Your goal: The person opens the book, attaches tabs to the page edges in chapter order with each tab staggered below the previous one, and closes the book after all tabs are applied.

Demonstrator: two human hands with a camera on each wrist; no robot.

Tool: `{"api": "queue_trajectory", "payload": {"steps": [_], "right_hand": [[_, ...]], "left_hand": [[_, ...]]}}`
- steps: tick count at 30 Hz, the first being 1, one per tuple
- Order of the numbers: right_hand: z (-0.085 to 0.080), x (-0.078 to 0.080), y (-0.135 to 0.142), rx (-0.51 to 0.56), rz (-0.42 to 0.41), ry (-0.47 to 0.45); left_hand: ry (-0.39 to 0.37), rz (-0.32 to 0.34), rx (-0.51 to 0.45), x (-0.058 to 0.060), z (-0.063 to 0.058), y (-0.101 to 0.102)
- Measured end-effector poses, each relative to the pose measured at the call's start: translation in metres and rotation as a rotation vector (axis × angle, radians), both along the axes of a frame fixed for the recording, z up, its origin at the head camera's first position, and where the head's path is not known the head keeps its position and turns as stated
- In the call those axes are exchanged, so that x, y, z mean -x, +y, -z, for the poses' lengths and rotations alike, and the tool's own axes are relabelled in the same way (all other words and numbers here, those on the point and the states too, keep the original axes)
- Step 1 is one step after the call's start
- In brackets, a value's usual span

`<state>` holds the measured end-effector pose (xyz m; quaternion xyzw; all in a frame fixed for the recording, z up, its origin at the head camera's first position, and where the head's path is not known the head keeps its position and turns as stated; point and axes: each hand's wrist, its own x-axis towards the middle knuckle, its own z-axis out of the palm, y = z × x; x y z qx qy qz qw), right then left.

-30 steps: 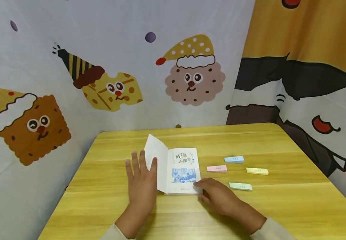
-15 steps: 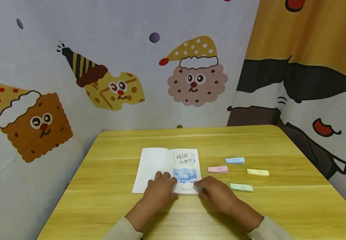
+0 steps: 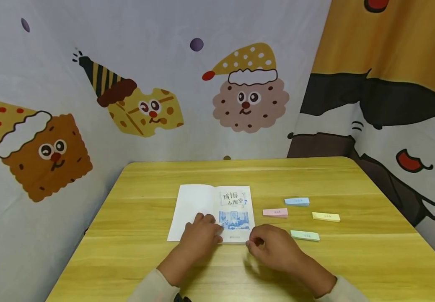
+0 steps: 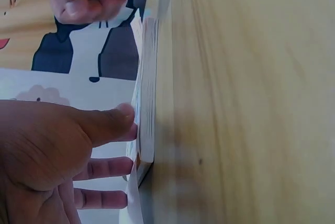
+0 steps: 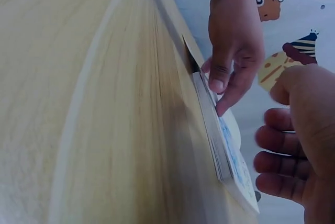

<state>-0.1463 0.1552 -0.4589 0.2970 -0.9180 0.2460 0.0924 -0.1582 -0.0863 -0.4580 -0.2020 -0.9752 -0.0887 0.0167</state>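
Observation:
A thick paperback book [image 3: 236, 239] lies open on the wooden table, with a blank white page at left and a title page with blue print at right. On its lower middle, near the fold, rests my left hand [image 3: 200, 235]. In the left wrist view its fingers [image 4: 104, 169] are extended onto the pages. My right hand [image 3: 275, 245] is raised just off the book's lower right corner, thumb and fingers loosely bent. Nothing is between them in the right wrist view, where the book's page edges [image 5: 212, 135] stand apart from this hand [image 5: 309, 140].
To the right of the book lie several small paper strips: pink [image 3: 275, 213], blue [image 3: 296, 202], yellow [image 3: 326, 217] and green [image 3: 305, 235]. The green one is close beside my right hand. A cartoon-printed curtain [image 3: 157, 151] hangs behind the table [image 3: 146, 264].
My left hand has come down from beside the raised left leaf, which now lies flat, onto the book near the fold. The right hand has lifted slightly off the lower right corner.

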Motion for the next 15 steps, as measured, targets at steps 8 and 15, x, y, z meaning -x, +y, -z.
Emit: {"api": "queue_trajectory", "payload": {"steps": [8,15], "right_hand": [[0.0003,-0.0006,0.0024,-0.026,0.012,-0.011],[0.0061,0.0017,0.0045,0.004,-0.077,-0.008]], "left_hand": [[-0.023,-0.002,-0.035,-0.0004,-0.0017,0.0000],[0.021,0.001,-0.017,0.0007,-0.0002,-0.0026]]}}
